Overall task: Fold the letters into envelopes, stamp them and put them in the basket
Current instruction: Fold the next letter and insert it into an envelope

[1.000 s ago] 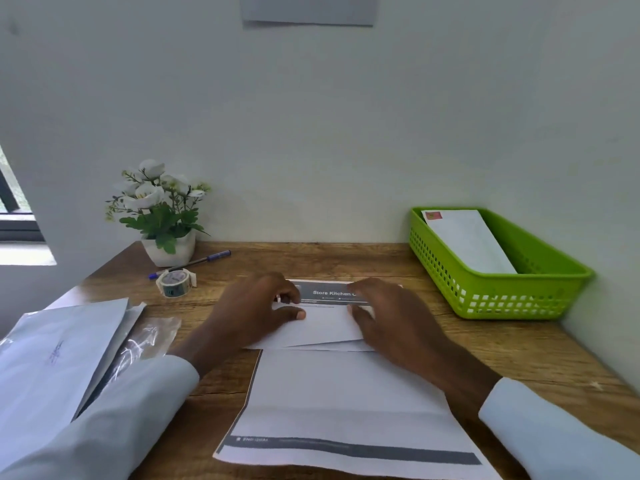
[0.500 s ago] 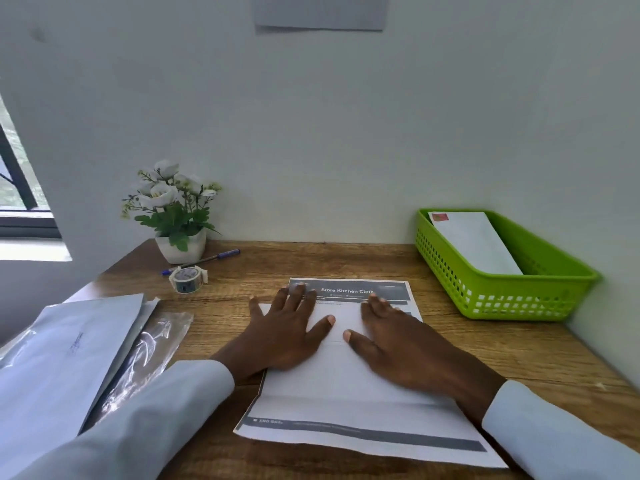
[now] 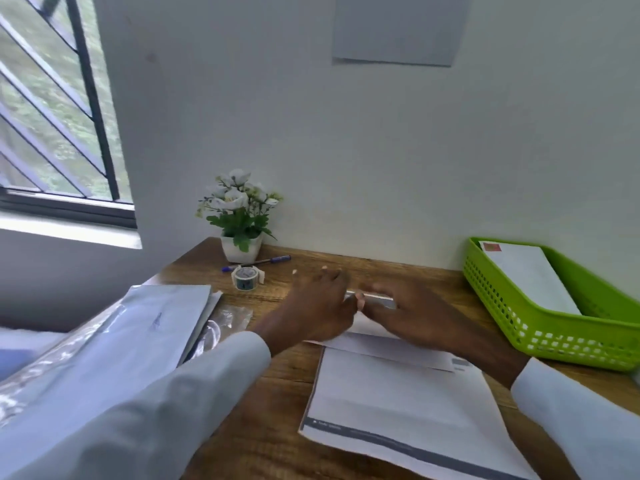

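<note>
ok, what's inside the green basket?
One white envelope with a red stamp at its far corner, leaning on the basket wall. Anything beneath it is covered.

Soft, even daylight is admitted from the window (image 3: 59, 109) at upper left, and only faint shadows are cast. Both hands are smeared, probably by motion blur. Straight lines are bowed by wide-angle distortion towards the edges.
</note>
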A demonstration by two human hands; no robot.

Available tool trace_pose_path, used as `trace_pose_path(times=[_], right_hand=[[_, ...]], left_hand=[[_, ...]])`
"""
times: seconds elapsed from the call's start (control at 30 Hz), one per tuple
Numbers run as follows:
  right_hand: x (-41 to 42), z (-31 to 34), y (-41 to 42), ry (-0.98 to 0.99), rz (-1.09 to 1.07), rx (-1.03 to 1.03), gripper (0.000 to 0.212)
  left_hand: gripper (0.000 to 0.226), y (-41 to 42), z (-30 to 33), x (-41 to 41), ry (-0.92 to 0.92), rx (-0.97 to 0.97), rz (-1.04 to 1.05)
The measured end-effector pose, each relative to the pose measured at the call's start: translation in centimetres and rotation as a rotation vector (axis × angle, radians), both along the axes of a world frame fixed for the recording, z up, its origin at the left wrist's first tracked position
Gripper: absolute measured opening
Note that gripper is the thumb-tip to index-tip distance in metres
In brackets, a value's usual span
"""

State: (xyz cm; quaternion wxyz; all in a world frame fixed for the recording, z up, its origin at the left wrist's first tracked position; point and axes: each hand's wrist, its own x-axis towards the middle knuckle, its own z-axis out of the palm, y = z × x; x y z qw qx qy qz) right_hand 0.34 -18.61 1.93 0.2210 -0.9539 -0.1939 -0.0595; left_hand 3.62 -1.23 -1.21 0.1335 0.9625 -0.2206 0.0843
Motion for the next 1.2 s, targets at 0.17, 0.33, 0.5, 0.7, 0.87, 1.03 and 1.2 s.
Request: trace_pose_path(times=[0.17, 0.33, 0.5, 0.7, 0.87, 1.03, 1.2], right_hand=[[0.8, 1.7, 6.6, 0.015, 0.097, 0.372, 0.015], [0.3, 0.1, 14.1, 0.029, 0.121, 0.506, 0.017], [-0.6, -2.0, 19.1, 0.149, 0.155, 0.477, 0.014], [-0.7, -3.8, 21.4, 0.223, 0.100, 0.410, 0.019], [-0.5, -4.6, 22.1, 0.322, 0.044, 0.543, 0.019], [-0.6, -4.5, 22.4, 0.545, 0.041, 0.810, 0.040], [-0.5, -4.1, 22.1, 0.558, 0.007, 0.934, 0.062]], left_hand=[[0.028, 5.8, 3.3, -1.4, 0.058, -0.376, 0.084], [0.031, 13.1, 2.4, -4.0, -0.008, -0.465, 0.247], [0.066, 18.0, 0.5, -6.2, 0.047, -0.377, 0.557], [0.076, 21.2, -0.6, -7.5, 0.073, -0.232, 0.752], [0.076, 22.4, -0.9, -7.9, 0.069, -0.345, 0.810], [0.060, 22.6, -0.4, -8.1, 0.016, -0.454, 0.806], [0.048, 22.7, 1.5, -8.4, -0.059, -0.749, 0.708]])
